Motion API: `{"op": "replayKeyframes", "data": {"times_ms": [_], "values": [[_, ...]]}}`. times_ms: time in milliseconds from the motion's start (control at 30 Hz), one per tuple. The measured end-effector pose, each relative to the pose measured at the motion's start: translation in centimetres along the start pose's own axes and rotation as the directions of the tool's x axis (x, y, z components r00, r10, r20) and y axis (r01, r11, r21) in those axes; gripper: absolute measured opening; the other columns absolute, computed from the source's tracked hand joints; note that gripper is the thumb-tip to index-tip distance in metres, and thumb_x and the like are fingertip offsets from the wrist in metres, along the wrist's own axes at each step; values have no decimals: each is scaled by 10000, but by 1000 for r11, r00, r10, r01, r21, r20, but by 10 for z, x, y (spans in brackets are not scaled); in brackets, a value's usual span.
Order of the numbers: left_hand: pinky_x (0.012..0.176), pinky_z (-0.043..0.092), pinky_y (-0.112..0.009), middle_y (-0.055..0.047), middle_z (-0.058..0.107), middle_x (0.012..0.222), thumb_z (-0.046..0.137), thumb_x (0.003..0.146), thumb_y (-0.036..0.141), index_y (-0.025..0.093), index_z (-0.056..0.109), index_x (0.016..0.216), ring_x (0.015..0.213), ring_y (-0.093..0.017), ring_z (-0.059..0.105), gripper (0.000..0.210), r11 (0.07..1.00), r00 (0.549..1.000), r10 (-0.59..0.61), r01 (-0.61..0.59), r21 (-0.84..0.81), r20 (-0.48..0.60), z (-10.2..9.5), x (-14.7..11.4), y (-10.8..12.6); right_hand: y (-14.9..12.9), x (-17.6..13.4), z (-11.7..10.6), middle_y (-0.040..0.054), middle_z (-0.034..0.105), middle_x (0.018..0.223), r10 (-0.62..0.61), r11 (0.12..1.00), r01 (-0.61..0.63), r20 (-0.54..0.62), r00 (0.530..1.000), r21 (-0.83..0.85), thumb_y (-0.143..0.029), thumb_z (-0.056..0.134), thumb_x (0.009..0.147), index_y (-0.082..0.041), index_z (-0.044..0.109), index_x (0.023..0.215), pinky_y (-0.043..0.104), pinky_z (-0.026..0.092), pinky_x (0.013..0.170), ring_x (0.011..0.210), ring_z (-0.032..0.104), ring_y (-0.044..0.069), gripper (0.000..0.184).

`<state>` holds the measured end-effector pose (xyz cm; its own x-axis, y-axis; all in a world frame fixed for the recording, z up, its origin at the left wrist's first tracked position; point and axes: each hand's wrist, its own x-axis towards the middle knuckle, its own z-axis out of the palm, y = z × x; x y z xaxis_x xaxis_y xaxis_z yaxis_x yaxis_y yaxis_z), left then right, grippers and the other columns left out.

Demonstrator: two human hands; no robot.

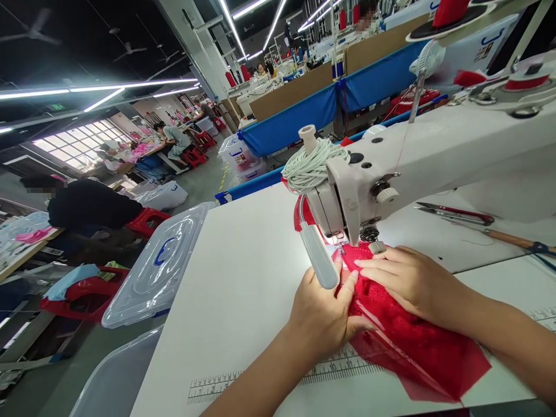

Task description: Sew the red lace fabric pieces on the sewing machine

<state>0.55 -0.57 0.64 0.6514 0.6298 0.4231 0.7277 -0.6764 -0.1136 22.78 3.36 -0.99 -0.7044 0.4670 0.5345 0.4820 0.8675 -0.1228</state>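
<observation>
Resting on red cloth point(403, 330) at five o'clock from the sewing machine's head point(326, 209), with left hand point(319, 313) loosely spread at six and right hand point(410, 281) nearly flat at half past four, no firm pinch visible. Best to feed evenly, smoothing bunched folds, well clear of the foot point(341, 251).

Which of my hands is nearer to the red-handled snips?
Your right. The right hand is on the red fabric, with the snips lying beyond it, to its right. The left hand is farther away, at the fabric's left edge.
</observation>
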Motion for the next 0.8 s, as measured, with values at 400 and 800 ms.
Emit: {"op": "replayKeyframes", "data": {"times_ms": [400, 800], "values": [[874, 483, -431, -171, 696, 1080, 71, 988, 633, 121, 661, 1250, 958, -276, 621, 824, 999, 999, -36, 35, 31, 25, 2, 0, -8, 7, 5, 4, 95, 736, 1039, -9, 999, 9, -4, 1000, -47, 25, 404, 781, -150, 704, 1024, 331, 469, 663, 798, 554, 205, 424], [667, 525, -346, -135, 656, 952, 92, 1012, 596, 96, 648, 1169, 798, -221, 626, 764, 991, 985, 96, -81, -107, 143, -4, 2, -16, -4, 3, -8, 42, 709, 955, -116, 993, 117, -10, 993, 33, 2, 396, 895, -204, 657, 856, 359, 409, 816, 884, 560, 182, 334]]}}
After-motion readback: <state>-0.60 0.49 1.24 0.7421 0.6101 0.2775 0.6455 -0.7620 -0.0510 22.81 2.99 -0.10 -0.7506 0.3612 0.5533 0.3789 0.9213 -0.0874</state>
